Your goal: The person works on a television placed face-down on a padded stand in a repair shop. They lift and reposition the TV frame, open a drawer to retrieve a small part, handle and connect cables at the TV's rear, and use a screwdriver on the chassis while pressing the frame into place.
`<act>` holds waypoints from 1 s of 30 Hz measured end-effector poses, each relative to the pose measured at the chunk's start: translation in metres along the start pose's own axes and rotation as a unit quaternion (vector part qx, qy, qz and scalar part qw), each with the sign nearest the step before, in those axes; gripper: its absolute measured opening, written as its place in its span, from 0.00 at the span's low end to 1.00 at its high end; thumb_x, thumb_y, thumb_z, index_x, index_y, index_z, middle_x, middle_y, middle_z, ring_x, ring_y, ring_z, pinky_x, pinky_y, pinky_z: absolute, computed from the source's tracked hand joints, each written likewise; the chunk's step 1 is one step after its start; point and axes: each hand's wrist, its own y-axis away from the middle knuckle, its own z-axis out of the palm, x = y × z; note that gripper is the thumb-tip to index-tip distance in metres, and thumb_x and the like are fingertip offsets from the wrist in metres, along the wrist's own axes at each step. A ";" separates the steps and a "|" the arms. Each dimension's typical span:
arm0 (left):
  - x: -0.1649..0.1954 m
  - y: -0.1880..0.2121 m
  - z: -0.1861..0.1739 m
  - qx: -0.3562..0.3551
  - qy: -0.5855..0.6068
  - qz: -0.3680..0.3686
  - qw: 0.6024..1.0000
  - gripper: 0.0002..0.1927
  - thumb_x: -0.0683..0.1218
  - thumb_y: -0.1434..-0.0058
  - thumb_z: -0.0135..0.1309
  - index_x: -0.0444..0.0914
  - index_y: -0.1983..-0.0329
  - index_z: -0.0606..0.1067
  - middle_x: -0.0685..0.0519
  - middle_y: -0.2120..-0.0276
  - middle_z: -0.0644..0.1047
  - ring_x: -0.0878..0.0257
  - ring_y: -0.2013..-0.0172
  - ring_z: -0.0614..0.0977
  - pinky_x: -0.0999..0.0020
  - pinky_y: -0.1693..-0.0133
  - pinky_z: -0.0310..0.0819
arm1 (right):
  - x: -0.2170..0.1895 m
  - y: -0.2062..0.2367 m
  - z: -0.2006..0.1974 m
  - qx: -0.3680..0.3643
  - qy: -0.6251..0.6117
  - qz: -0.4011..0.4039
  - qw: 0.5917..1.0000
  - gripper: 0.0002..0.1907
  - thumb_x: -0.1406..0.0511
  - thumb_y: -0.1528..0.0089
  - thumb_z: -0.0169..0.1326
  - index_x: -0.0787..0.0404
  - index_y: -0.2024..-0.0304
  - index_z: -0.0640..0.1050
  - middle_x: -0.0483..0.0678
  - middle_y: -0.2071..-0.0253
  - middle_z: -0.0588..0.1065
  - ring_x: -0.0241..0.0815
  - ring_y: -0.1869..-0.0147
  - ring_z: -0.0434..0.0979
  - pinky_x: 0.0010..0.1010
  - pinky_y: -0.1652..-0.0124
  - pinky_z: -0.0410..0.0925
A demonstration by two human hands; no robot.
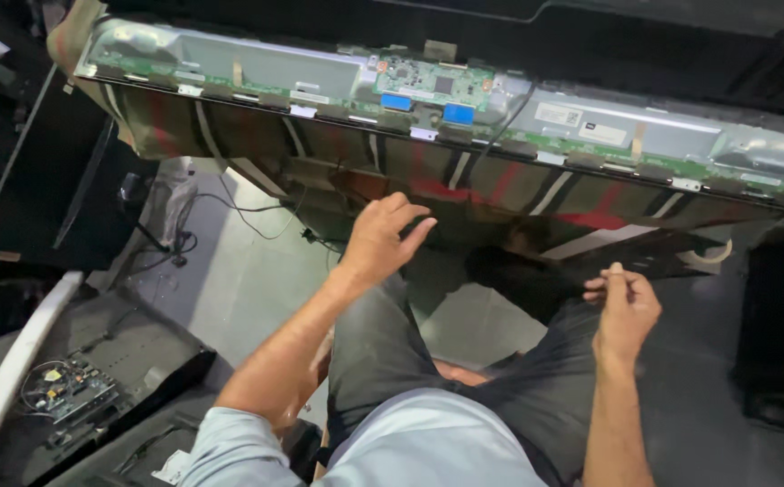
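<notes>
Opened flat-screen panel on a striped cloth, both hands just short of its near edge.

The display panel lies back-up across the far side, its green circuit board at centre and a black cable running down over the edge. The left hand hovers with fingers loosely spread, holding nothing, near the cloth. The right hand has fingertips pinched together; what they grip is too small to tell. A second circuit board lies near left.
</notes>
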 end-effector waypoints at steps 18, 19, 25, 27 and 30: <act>0.021 -0.077 0.043 0.178 0.476 -0.259 0.822 0.23 0.42 0.34 0.60 0.33 0.37 0.71 0.57 0.71 0.75 0.74 0.78 0.74 0.78 0.77 0.67 | -0.019 0.061 0.038 -0.109 0.159 0.040 0.981 0.10 0.64 0.31 0.57 0.67 0.59 0.80 0.47 0.69 0.79 0.29 0.68 0.77 0.22 0.66 0.70; 0.022 -0.081 0.043 0.173 0.471 -0.272 0.821 0.23 0.43 0.34 0.60 0.33 0.38 0.71 0.57 0.70 0.76 0.74 0.78 0.75 0.78 0.78 0.67 | -0.019 0.060 0.037 -0.109 0.168 0.037 0.979 0.10 0.64 0.31 0.57 0.68 0.60 0.80 0.47 0.70 0.79 0.30 0.68 0.76 0.22 0.66 0.70; 0.022 -0.092 0.045 0.154 0.483 -0.286 0.813 0.19 0.43 0.35 0.61 0.33 0.43 0.72 0.55 0.70 0.77 0.71 0.80 0.78 0.77 0.81 0.67 | -0.014 0.062 0.034 -0.112 0.165 0.031 0.979 0.10 0.64 0.31 0.57 0.67 0.60 0.80 0.47 0.69 0.79 0.29 0.68 0.76 0.22 0.65 0.71; 0.019 -0.090 0.048 0.145 0.491 -0.291 0.808 0.17 0.43 0.34 0.60 0.33 0.44 0.72 0.54 0.70 0.77 0.70 0.79 0.79 0.77 0.81 0.67 | -0.014 0.063 0.037 -0.117 0.175 0.027 0.977 0.10 0.64 0.31 0.57 0.67 0.60 0.80 0.47 0.70 0.80 0.29 0.68 0.77 0.22 0.65 0.72; 0.012 -0.087 0.051 0.124 0.516 -0.289 0.797 0.14 0.42 0.32 0.56 0.34 0.45 0.72 0.53 0.68 0.78 0.69 0.79 0.80 0.77 0.81 0.68 | -0.020 0.066 0.048 -0.124 0.165 0.030 0.978 0.10 0.64 0.31 0.57 0.66 0.61 0.80 0.46 0.70 0.80 0.29 0.68 0.77 0.22 0.66 0.71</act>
